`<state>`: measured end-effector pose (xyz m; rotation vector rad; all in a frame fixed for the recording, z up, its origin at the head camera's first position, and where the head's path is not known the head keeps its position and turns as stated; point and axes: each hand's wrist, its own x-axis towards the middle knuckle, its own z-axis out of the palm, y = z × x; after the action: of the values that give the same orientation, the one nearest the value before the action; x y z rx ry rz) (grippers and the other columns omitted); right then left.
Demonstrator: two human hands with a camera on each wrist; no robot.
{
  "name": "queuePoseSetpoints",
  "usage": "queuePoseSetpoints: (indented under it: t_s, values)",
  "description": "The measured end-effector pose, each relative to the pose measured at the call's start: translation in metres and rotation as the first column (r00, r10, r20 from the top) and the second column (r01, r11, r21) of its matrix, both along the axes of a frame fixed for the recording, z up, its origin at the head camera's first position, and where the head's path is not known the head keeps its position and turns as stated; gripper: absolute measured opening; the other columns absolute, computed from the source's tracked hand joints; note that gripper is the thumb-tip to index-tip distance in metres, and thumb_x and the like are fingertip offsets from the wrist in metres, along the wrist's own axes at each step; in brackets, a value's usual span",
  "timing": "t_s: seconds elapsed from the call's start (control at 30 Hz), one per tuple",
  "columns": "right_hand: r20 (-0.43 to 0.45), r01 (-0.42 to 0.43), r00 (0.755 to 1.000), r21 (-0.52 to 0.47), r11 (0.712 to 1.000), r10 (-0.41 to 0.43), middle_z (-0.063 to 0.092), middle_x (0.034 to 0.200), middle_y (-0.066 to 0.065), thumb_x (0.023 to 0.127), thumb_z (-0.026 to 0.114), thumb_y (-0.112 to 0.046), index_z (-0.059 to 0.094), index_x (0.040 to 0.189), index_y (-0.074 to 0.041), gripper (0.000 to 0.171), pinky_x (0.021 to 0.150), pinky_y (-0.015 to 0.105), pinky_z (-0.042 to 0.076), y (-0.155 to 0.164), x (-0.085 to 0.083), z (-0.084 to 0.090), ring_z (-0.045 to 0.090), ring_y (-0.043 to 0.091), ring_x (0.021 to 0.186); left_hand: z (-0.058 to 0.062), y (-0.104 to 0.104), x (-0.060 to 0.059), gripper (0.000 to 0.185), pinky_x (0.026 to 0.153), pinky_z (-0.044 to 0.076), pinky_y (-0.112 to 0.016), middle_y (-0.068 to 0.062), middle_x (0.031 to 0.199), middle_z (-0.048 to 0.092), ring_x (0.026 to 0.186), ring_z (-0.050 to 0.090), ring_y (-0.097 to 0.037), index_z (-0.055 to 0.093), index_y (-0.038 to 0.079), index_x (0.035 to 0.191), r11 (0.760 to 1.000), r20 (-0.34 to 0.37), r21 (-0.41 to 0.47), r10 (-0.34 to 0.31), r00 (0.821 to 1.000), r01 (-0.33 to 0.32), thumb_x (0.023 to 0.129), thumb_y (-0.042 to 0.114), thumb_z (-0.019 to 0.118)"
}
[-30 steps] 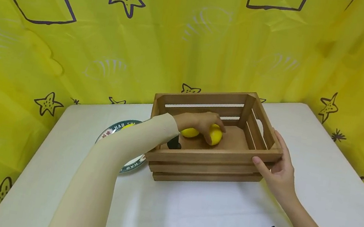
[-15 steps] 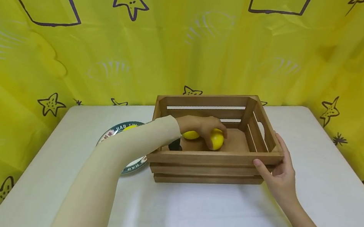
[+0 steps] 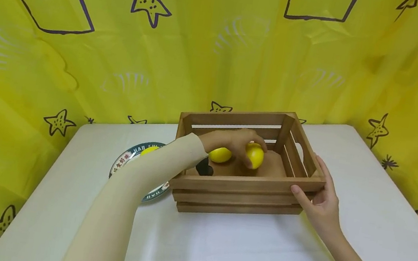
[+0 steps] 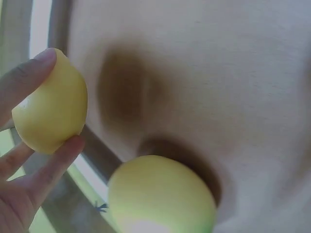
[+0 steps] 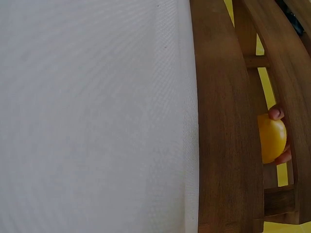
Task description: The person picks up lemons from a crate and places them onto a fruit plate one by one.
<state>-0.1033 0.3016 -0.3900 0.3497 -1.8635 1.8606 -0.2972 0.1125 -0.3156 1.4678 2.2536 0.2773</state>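
Head view, nearest first: a person's right hand (image 3: 321, 200) rests against the near right corner of a wooden slatted crate (image 3: 245, 189), fingers straight and slightly apart, thumb on the front slat. The crate sits on a white table (image 3: 240, 251).

Inside the crate, the left hand (image 3: 231, 140) reaches over the left wall, its fingers curled around a yellow lemon (image 3: 255, 156), held just above the crate floor. A second lemon (image 3: 220, 155) lies on the floor just beside it, to the left.

Left of the crate, partly hidden by the sleeve, is a round plate (image 3: 128, 159) with a dark rim carrying white lettering too small to read; something yellow lies on it.

The left wrist view shows what the head view hides: thumb and fingertips (image 4: 46, 58) pinch the held lemon at its ends, clear of the wood. The right wrist view catches that lemon through the slats.

Behind the table hangs a yellow curtain (image 3: 82, 63) printed with stars.
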Motion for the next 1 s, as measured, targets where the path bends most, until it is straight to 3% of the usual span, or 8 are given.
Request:
queuePoseSetpoints:
  t_s: [0.2,0.67,1.0]
  values:
    - [0.004,0.0,1.0,0.012,1.0,0.0,0.024,0.158,0.009,0.08,0.056,0.023,0.026,0.153,-0.005,0.084,0.106,0.012,0.033,0.0,0.002,-0.001,0.026,0.017,0.141,0.006,-0.002,-0.001,0.056,0.101,0.034,-0.024,-0.004,0.135,0.059,0.12,0.048,-0.02,0.06,0.007,0.132,0.995,-0.014,0.101,-0.007,1.0,0.009,0.081,0.019,0.08]
    - [0.004,0.001,1.0,0.019,1.0,-0.001,0.023,0.158,0.01,0.081,0.056,0.023,0.026,0.154,-0.006,0.084,0.102,0.01,0.036,-0.002,0.003,-0.001,0.031,0.015,0.138,0.025,-0.003,0.003,0.059,0.102,0.033,-0.025,-0.005,0.133,0.057,0.121,0.046,-0.02,0.061,0.01,0.131,0.987,-0.091,0.151,0.068,0.993,-0.054,0.078,0.021,0.083]
    - [0.041,0.009,0.999,0.015,1.0,-0.009,0.019,0.159,0.011,0.083,0.055,0.022,0.024,0.155,-0.008,0.083,0.098,0.008,0.037,-0.002,0.004,0.001,0.032,0.016,0.136,0.045,-0.006,0.004,0.059,0.097,0.04,-0.022,-0.003,0.135,0.054,0.121,0.046,-0.017,0.058,0.014,0.134,0.965,-0.009,0.227,0.136,0.991,-0.131,0.08,0.02,0.082]
